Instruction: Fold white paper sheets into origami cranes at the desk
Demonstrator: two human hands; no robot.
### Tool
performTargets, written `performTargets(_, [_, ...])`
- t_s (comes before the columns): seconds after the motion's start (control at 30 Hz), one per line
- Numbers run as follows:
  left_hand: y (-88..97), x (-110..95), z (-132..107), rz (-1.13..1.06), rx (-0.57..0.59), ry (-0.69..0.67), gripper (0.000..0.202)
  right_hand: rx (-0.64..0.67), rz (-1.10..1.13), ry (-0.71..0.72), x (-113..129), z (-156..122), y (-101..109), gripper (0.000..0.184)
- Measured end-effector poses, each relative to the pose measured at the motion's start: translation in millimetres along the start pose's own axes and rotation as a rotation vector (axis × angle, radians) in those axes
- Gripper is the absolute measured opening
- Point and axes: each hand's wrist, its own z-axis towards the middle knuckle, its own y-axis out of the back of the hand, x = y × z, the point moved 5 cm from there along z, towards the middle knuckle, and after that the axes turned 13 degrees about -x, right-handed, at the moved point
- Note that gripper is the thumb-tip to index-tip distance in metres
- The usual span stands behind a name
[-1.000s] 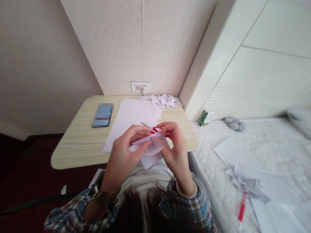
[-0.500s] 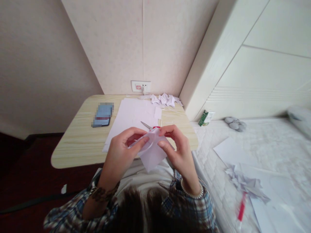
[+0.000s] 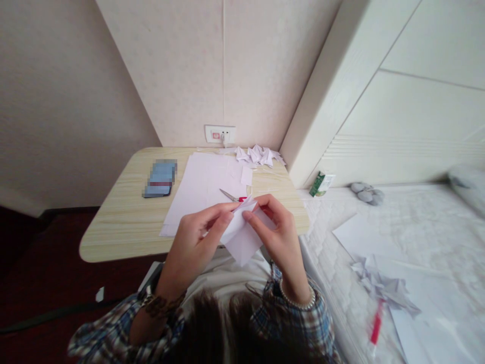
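Folded white paper (image 3: 242,240) is pinched between our left hand (image 3: 193,245) and right hand (image 3: 280,237), both closed on its folds, over the wooden table (image 3: 125,222)'s near edge, scissors (image 3: 231,196) lying on the table.

tabletop (image 3: 121,227) bare left, scissors (image 3: 230,195) (red-handled) ahead

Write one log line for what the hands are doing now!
left hand: pinching folded paper | right hand: also pinching it | scissors: lying on table

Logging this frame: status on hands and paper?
Left hand, right hand: both pinching the folded paper. Paper up over the table edge. Scissors lying just behind it.
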Motion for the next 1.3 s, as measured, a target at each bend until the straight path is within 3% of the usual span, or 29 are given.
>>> performTargets(0.13, [-4.5,2,-1,0.006,0.072,-0.053,0.038,-0.052,0.059,-0.028,-2,3,4,0.011])
performTargets(0.3, [-5.1,6,0,0.039,0.098,-0.043,0.034,-0.086,0.146,-0.043,-3,6,9,0.026])
performTargets(0.47, [-6.8,7,1,0.061,0.155,-0.058,0.028,-0.012,0.079,-0.051,-4,6,10,0.009])
performTargets(0.67, [-9.8,4,1,0.056,0.173,0.015,0.016,-0.018,0.076,-0.053,-1,4,10,0.018])
performTargets(0.8, [-7.3,3,2,0.070,0.134,0.012,0.015,0.037,0.072,-0.054,-1,4,6,0.017])
performTargets(0.9, [-2.6,7,3,0.012,0.073,0.096,0.012,0.086,0.102,-0.070,-3,3,4,0.010])
performTargets(0.97, [2.4,8,4,-0.029,0.008,0.152,0.019,0.059,0.145,-0.067,-3,3,6,0.018])
performTargets(1.1, [11.8,2,8,-0.007,-0.082,0.036,0.011,-0.004,0.172,0.038,5,2,15,0.017])
performTargets(1.2, [13.4,4,9,-0.054,-0.048,0.058,0.024,0.057,0.136,0.127,11,1,14,0.023])
performTargets(1.3, [8.6,11,5,-0.279,0.105,0.189,0.043,0.056,0.102,0.191,13,2,13,0.014])
